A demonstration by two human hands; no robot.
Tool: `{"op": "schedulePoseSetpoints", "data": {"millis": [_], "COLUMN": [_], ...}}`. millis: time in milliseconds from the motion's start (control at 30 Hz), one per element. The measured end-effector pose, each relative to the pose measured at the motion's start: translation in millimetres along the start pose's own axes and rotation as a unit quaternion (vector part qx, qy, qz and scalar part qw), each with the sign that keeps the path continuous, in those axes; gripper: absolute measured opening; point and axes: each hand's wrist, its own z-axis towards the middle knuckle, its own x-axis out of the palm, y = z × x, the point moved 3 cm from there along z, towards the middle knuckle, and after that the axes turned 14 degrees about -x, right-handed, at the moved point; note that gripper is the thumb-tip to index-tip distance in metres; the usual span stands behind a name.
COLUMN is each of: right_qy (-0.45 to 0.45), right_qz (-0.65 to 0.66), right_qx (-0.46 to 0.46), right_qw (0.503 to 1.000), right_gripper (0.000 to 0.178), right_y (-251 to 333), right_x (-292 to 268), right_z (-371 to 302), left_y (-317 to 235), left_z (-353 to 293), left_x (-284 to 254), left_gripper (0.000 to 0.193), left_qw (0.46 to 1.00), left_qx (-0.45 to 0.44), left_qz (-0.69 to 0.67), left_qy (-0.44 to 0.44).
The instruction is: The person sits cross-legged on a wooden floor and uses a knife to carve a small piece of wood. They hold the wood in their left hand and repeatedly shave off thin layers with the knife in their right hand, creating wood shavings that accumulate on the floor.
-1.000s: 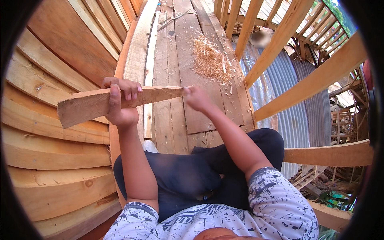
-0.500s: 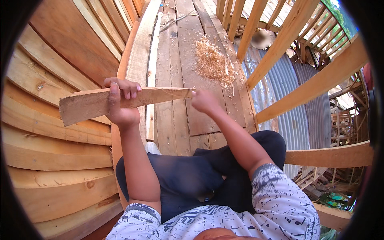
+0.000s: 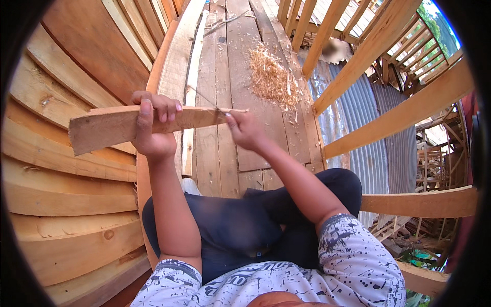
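A tapered wooden board (image 3: 102,130) lies crosswise in front of me, its wide end at the left and its narrow tip at the right. Around its middle my left hand (image 3: 156,125) is closed, thumb on the near face and fingers over the top edge. Close to the narrow tip, my right hand (image 3: 245,130) is closed on what looks like a knife. Its thin dark blade (image 3: 205,99) slants up and left across the board's upper edge. The knife's handle is hidden in my fist.
Curly wood shavings (image 3: 271,77) are heaped on the plank floor (image 3: 207,148). A long pale strip (image 3: 193,71) lies along it. Stacked planks (image 3: 71,199) wall the left side. At the right are wooden railing posts (image 3: 353,66), with corrugated metal sheets (image 3: 371,148) beyond them.
My right hand has moved left along the board from its narrow tip, and the blade now shows. The board and my left hand have shifted slightly left and up.
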Motion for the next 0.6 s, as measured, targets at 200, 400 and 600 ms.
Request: {"op": "schedulePoseSetpoints", "data": {"millis": [200,400,600], "right_qy": [-0.010,-0.081,-0.042], "right_qz": [-0.124,-0.075,-0.062], "right_qx": [0.119,0.118,0.116], "right_qw": [0.985,0.987,0.990], "right_gripper": [0.035,0.034,0.036], "right_y": [-36.3,-69.0,-15.4], "right_x": [4.7,5.6,7.9], "right_z": [-9.0,-23.5,-2.5], "left_y": [-0.2,1.3,-0.4], "left_z": [0.9,7.0,3.0], "left_x": [-10.2,-2.1,-3.7], "left_gripper": [0.023,0.021,0.021], "left_qw": [0.999,0.998,1.000], "left_qx": [-0.010,-0.016,-0.010], "left_qz": [-0.008,-0.011,-0.010], "left_qy": [-0.032,-0.053,-0.018]}}
